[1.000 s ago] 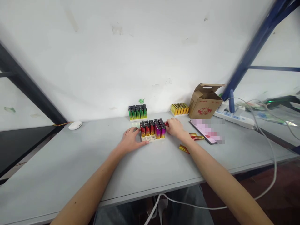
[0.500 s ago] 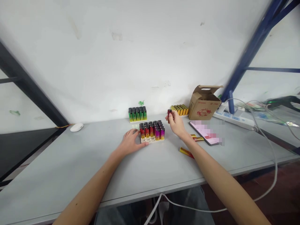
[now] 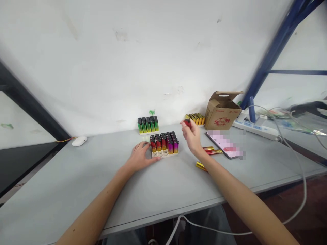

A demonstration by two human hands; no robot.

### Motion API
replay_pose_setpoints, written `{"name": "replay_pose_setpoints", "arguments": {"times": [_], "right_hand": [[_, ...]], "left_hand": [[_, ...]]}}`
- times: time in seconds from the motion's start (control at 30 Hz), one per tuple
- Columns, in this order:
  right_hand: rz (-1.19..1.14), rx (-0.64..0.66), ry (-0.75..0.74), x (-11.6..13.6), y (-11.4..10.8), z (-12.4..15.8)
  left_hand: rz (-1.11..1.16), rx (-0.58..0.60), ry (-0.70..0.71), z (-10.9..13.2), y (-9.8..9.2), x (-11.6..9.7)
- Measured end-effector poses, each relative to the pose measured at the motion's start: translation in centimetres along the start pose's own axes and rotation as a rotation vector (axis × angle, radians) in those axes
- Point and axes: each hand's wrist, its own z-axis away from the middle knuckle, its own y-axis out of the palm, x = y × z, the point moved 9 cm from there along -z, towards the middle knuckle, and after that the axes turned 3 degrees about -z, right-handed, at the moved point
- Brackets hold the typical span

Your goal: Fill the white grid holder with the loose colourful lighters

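A white tray of red-to-purple lighters [image 3: 165,143] with black tops stands in the middle of the grey table [image 3: 76,183]. My left hand [image 3: 140,157] lies flat against the tray's left side, fingers spread on the table. My right hand [image 3: 192,135] is raised to the right of the tray and pinches one red lighter [image 3: 187,122] between its fingertips. Three loose gold-and-red lighters [image 3: 211,150] lie on the table under my right forearm.
A tray of green lighters [image 3: 148,124] and a tray of yellow lighters [image 3: 195,118] stand by the wall. A cardboard box [image 3: 222,110], a phone [image 3: 224,145], a power strip [image 3: 257,129] with cables, and a white mouse [image 3: 79,141] sit around.
My right hand lifted a red lighter off the right side of the tray, raised it, then turned it over. My left hand stayed by the tray.
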Motion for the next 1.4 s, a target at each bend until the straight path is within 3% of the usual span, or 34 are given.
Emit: {"name": "replay_pose_setpoints", "arguments": {"times": [0.1,0.17,0.3,0.87,1.4], "right_hand": [[-0.282,-0.040,0.256,-2.6,-1.0,-0.8],[-0.410,0.008,0.394,-3.6,-0.6,-0.8],[-0.550,0.028,0.524,-4.4,0.1,-0.4],[-0.640,0.083,0.538,-4.6,1.8,0.3],[-0.636,0.019,0.521,-4.6,0.8,0.2]], "left_hand": [[0.016,-0.005,0.000,0.1,0.0,0.0],[0.024,-0.010,0.002,0.2,-0.1,0.0],[0.028,-0.011,-0.003,0.3,-0.2,0.0],[0.013,-0.015,-0.004,0.3,-0.3,-0.4],[0.028,-0.008,0.022,0.5,-0.4,-0.9]]}}
